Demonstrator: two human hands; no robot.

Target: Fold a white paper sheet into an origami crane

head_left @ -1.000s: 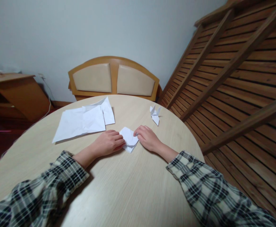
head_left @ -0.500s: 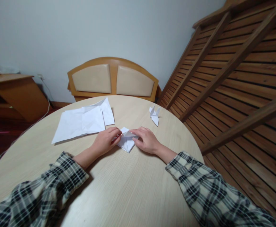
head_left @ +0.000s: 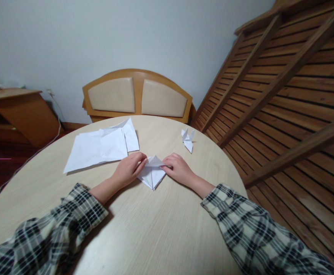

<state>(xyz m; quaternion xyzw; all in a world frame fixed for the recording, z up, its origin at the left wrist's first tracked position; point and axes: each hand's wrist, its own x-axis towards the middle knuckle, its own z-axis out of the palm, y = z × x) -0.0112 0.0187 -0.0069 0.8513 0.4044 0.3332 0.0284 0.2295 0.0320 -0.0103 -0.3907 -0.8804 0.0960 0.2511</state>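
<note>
Between my hands is a small piece of folded white paper, diamond-shaped, with a crease down its middle and its top part folded over. My left hand pinches the paper's left corner between thumb and fingers. On the other side, my right hand grips the right corner, thumb and forefinger pressed together. The paper's lower point faces me, close to the tabletop. Beyond my right hand stands a small white origami figure with upright points.
White paper sheets, some creased, lie at the table's left. The round wooden table has a padded headboard behind it. A slatted wooden frame leans at the right. A wooden desk stands far left.
My fingers have shifted to the paper's two side corners, my right hand drawing back from its top. The paper has tilted, its lower point now nearer me and more of its front showing.
</note>
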